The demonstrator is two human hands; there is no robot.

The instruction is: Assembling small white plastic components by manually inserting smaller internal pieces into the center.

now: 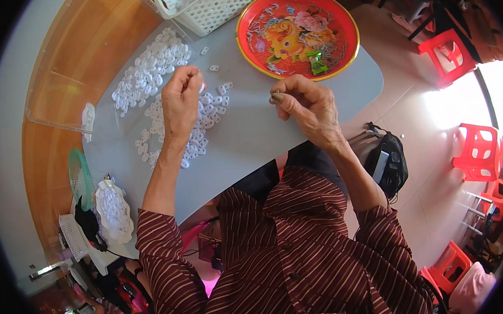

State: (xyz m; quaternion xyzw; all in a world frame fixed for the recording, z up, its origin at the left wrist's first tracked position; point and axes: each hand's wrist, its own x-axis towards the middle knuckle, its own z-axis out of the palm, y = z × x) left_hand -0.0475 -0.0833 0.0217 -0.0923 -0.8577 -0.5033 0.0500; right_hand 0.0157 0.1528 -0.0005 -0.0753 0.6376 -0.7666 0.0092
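My left hand (pixel 182 101) is closed over the grey table, with a bit of a small white plastic piece showing at its fingertips. Below and beside it spreads a loose pile of small white plastic pieces (pixel 206 115), oval with holes. A second, larger heap of white pieces (pixel 153 68) lies farther left. To the right, my right hand (pixel 310 106) is pinched, thumb against forefinger, on something small that looks like a metal pin, mostly hidden. Beyond it stands a round red flowered tray (pixel 241 41) holding many small metal pins (pixel 337 51) and a green plastic object (pixel 316 64).
A white perforated basket (pixel 206 23) stands at the far edge. On the left are a green mesh sieve (pixel 80 176) and a white scalloped dish (pixel 123 225) of white pieces. Red stools (pixel 474 152) and a black bag (pixel 391 163) are at right. Another person (pixel 102 313) sits lower left.
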